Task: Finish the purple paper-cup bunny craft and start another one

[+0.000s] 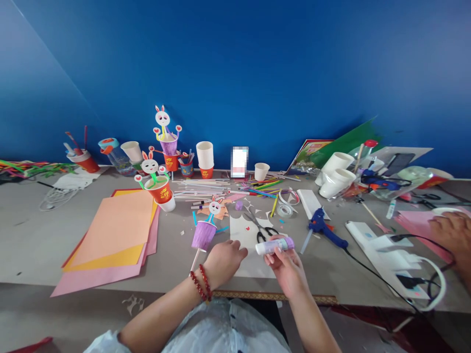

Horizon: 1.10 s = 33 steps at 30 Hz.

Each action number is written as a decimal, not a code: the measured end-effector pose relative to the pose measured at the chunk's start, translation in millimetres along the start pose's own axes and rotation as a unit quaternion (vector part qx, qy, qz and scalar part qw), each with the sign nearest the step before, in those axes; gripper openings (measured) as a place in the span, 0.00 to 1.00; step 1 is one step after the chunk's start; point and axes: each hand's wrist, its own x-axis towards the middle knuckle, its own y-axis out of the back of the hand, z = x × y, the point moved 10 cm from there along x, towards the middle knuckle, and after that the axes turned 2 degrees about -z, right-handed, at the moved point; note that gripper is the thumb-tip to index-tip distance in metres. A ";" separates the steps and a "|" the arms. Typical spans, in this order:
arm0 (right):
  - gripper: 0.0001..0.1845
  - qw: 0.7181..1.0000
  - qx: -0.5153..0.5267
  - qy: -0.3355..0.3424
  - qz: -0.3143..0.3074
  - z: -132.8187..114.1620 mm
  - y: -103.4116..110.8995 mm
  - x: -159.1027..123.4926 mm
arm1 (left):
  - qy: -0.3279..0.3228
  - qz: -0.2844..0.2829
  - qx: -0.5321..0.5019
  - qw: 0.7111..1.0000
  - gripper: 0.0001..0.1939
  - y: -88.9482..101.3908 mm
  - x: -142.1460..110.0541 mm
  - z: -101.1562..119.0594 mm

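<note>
My right hand (289, 269) is closed round a white and lilac glue stick (274, 246), held above white paper (239, 230). My left hand (226, 264), with red beads at the wrist, is curled low over the paper's left side; whatever its fingers pinch is hidden. Beside it a purple paper cup (203, 236) leans on a stick, a rabbit face (215, 208) rising from its top. A small red heart (248, 229) lies on the paper. Black-handled scissors (265, 230) rest beyond the glue stick, and a small purple cap (239, 206) sits at the paper's far edge.
Coloured sheets (114, 230) are stacked at left, near a red cup with a rabbit (158, 189). A blue glue gun (324, 228) and a white power strip (382, 255) with cables lie at right. Another person's hand (451, 233) touches pink paper (415, 223) at far right.
</note>
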 end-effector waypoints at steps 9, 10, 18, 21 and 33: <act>0.13 0.985 -0.115 0.119 0.039 -23.1 -3.5 -19.6 | 0.043 0.255 -0.359 0.897 0.07 61.7 -40.9 -29.2; 0.13 0.980 -0.134 0.140 0.040 -29.1 -7.2 -23.8 | 0.035 0.291 -0.418 0.860 0.06 67.9 -48.1 -32.8; 0.14 0.844 -0.402 0.355 -0.020 -85.6 -79.6 -56.5 | 0.020 0.417 -0.372 0.829 0.18 93.7 -80.9 -27.5; 0.20 0.786 -0.442 0.430 -0.051 -93.7 -105.4 -66.2 | 0.024 0.449 -0.281 0.848 0.21 100.6 -86.8 -20.5; 0.23 0.754 -0.458 0.465 -0.072 -88.3 -115.0 -66.5 | 0.047 0.429 -0.507 0.746 0.12 85.2 -82.4 -29.2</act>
